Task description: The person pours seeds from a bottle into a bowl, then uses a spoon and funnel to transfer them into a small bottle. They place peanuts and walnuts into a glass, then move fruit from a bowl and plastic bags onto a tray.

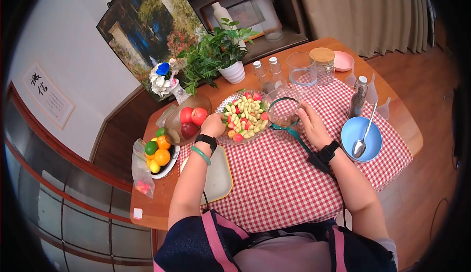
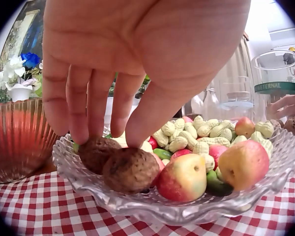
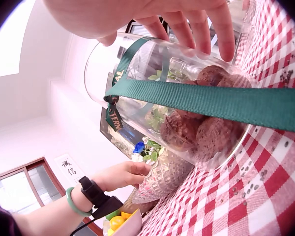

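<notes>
At the left of a cut-glass bowl (image 1: 260, 133) my left hand (image 1: 213, 125) reaches down with its fingers extended. In the left wrist view its fingertips touch two walnuts (image 2: 130, 170) at the bowl's rim. Peanuts in the shell (image 2: 206, 129) and small red-yellow fruits (image 2: 182, 177) fill the bowl. My right hand (image 1: 314, 124) holds the side of a clear glass jar (image 1: 283, 106), thumb on one side and fingers along the other. A green ribbon (image 3: 187, 98) circles the jar, and several walnuts (image 3: 206, 132) lie at its bottom.
Left stand a bowl of red fruit (image 1: 169, 120) and a plate of citrus (image 1: 175, 161). Behind are a potted plant (image 1: 234, 71), stoppered bottles (image 1: 277, 73) and a wide glass container (image 1: 301, 70). A blue bowl with a spoon (image 1: 375, 147) and a dark-filled bottle (image 1: 358, 97) stand right.
</notes>
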{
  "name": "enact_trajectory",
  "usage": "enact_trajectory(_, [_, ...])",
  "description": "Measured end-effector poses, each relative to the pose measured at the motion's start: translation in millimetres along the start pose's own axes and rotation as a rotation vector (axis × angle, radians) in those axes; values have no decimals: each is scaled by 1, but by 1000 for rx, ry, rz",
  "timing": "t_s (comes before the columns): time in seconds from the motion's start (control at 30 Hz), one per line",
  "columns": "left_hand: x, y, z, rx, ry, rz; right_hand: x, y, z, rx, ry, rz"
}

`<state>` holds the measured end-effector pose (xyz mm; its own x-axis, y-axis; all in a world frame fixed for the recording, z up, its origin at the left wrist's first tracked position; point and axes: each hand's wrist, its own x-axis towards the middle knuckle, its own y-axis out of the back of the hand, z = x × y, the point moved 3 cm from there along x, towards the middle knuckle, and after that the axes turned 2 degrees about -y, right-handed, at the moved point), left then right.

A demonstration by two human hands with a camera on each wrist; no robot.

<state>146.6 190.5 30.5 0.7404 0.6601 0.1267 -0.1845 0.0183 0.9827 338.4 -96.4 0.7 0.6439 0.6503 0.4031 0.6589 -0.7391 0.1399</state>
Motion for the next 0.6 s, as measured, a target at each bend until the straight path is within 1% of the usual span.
enact_trajectory(0.1, [3, -4, -1, 40, 13, 27, 1, -1, 5, 8, 10, 12])
enact_trajectory(0.2, [7, -7, 2, 79, 53, 33, 0, 0, 1, 22, 5, -1])
enact_trajectory(0.23, [9, -9, 3, 96, 59, 31, 0, 0, -1, 16, -28, 0])
enact_trajectory(0.3, [12, -12, 4, 131, 72, 23, 0, 1, -1, 23, -13, -6])
enact_trajectory(0.4, [12, -10, 4, 104, 72, 13, 0, 1, 1, 8, -11, 2])
enact_trajectory(0.43, [14, -13, -1, 39, 87, -21, 0, 1, 1, 4, -12, 3])
enact_trajectory(0.53, [23, -33, -27, -61, 72, 8, 1, 1, 5, 9, -10, 5])
enact_trajectory(0.57, [22, -30, -26, -98, 112, 15, 2, 1, 6, 12, -16, 4])
enact_trajectory(0.6, [20, -28, -24, -101, 110, 28, 2, 1, 5, 16, -21, 3])
